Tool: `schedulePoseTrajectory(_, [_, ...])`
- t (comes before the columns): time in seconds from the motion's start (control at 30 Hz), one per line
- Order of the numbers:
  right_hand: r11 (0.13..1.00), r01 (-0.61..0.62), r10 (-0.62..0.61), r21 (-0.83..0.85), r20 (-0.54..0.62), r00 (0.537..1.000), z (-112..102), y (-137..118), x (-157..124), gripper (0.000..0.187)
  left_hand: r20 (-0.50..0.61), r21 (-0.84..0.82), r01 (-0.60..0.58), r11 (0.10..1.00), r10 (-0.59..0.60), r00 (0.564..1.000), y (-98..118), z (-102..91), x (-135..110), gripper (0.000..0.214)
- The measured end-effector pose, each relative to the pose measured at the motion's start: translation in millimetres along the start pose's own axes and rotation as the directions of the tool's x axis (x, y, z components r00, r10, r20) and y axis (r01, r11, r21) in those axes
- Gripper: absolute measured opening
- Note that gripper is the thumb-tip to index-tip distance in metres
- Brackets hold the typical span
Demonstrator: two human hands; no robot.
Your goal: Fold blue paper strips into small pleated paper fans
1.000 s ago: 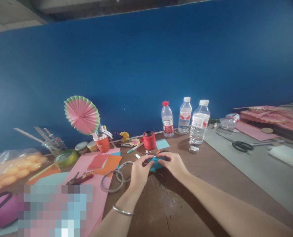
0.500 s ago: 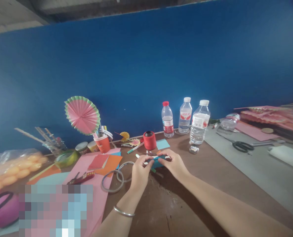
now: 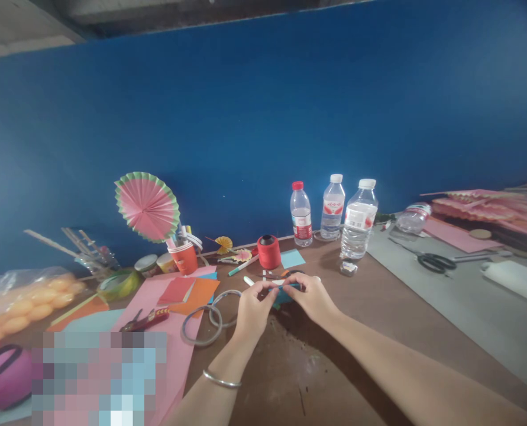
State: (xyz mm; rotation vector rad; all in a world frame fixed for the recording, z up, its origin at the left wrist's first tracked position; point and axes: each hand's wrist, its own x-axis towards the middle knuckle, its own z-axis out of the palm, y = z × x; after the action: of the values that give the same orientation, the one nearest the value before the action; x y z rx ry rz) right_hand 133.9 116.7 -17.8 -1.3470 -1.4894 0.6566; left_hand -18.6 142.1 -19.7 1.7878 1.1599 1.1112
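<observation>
- My left hand (image 3: 252, 310) and right hand (image 3: 314, 296) have drawn closer together than they were a second ago. The fingertips now nearly meet over the teal paper (image 3: 282, 294).
- A second ago the paper showed as a broad teal patch between my hands. Now only a narrow strip and a small corner show under my fingers, so I judge it has been pressed into a tighter fold.
- The grip of each hand is clenched on the paper. My left thumb and forefinger pinch its left end, and my right fingers pinch its top edge from the other side.
- The paper sits low over the table (image 3: 378, 307), just in front of the red thread spool (image 3: 268, 251) and near the light blue square (image 3: 292, 258). I cannot tell whether its underside rests on the wood.
- Both hands rose slightly towards the spool half a second ago and have held that spot since. The work looks like small finger pressing, not carrying.
- Nothing else has shifted. The wire rings (image 3: 203, 324) lie by my left wrist, the green marker (image 3: 242, 267) beyond them, and the three bottles (image 3: 301, 214) stand against the blue wall.
</observation>
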Motion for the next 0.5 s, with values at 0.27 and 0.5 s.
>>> schedulePoseTrajectory(0.27, [0.981,-0.085,0.093,0.172,-0.043,0.995,3,10,3,0.019,-0.093,-0.053,0.054,0.997,-0.059,0.994,0,-1.1,1,0.02])
schedulePoseTrajectory(0.5, [0.905,-0.108,0.138,0.411,-0.043,0.99,5,23,7,0.022,-0.124,-0.116,0.072,0.991,-0.087,0.989,-5,-0.6,3,0.023])
